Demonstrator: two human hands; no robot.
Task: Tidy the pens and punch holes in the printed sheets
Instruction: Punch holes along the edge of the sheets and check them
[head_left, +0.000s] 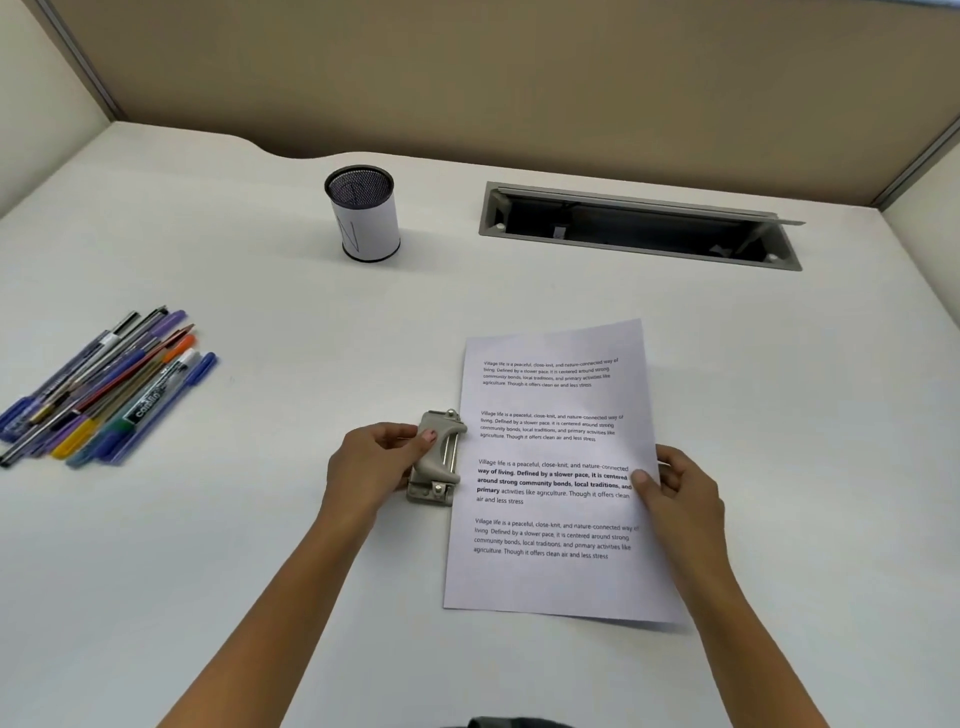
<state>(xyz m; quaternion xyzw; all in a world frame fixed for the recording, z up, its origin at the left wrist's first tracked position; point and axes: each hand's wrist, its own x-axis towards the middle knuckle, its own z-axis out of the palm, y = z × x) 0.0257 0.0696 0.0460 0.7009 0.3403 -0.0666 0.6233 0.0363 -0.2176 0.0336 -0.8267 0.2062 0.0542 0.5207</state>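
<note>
White desk (218, 519), cubicle partitions on three sides, tan panel at the back.

Your left hand (371, 465) wraps the grey hole punch (435, 457), thumb laid over its lever, fingers curled behind the body. Punch sits flat on the desk, its slot facing right, touching the left edge of the printed sheets (556, 478) about midway down the page. Whether the paper edge is inside the slot, you cannot tell from this angle.

Your right hand (680, 499) pinches the right edge of the sheets, thumb on top over the bold paragraph, fingers underneath. Right side of the paper is lifted slightly off the desk, with shadow under the near right corner. Four blocks of text on the page, top tilted a little to the right. How many sheets are in the stack is not readable.

Well to the left of both hands: pens (104, 389), a loose bundle lying on the desk, roughly parallel, caps pointing up-right. Purple, blue, orange, yellow, one green marker among them.

Far side of the desk, beyond your left hand: mesh pen cup (366, 218), upright, white paper wrapped around it, no pens standing in it. Right of the cup: recessed cable tray (639, 228), flap open, interior dark.
</note>
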